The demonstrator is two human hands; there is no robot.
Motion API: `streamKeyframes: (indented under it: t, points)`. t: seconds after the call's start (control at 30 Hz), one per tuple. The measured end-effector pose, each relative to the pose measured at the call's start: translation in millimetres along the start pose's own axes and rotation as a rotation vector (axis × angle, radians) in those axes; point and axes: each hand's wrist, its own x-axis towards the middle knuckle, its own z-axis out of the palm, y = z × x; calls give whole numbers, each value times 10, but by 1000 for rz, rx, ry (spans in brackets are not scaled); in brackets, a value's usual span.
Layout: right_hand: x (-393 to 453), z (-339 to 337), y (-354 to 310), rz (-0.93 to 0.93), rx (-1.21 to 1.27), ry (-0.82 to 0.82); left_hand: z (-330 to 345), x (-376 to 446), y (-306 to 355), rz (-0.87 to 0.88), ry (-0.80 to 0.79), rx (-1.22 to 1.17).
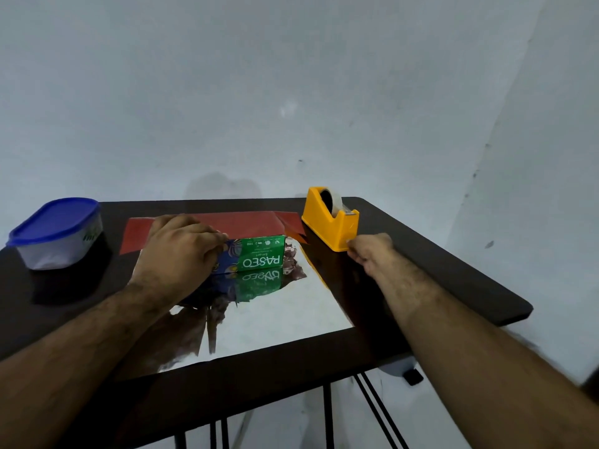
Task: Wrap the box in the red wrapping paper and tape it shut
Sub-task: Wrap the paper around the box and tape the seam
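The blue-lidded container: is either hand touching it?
No: the blue-lidded container stands apart at the table's left edge, the left hand on the box.

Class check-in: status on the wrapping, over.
Left hand holding box on paper. Right hand at tape dispenser, grip unclear. Box unwrapped. Nothing blocking.

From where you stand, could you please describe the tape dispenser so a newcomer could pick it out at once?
Start at the dark table and look to its far right corner. The tape dispenser stands there, just beyond the right hand, right of the red wrapping paper. It is the only yellow thing, with a tape roll on top.
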Motion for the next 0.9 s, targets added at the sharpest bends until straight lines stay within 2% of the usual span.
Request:
streamKeyframes:
  t: [0.07, 0.17, 0.23, 0.4, 0.53, 0.7, 0.9]
  points:
    - [-71, 18, -3, -39, 41, 51, -4, 0, 5, 3, 6, -5]
    - [-265, 84, -150, -117, 194, 40, -18, -6, -4, -1, -3, -11]
    - [-518, 141, -306, -194, 193, -40, -16, 9, 6, -15, -5, -23]
    - [-1093, 458, -466, -343, 176, -386, -87, 52, 3, -38, -72, -81]
    - [-1376, 752, -334, -359, 190, -507, -186, 23, -22, -42, -111, -104]
    - [-1563, 1007, -47, -288, 152, -467, -213, 32, -1, -93, -109, -157]
    - [-1664, 1266, 139, -164, 209, -349, -216, 29, 28, -320, -81, -458]
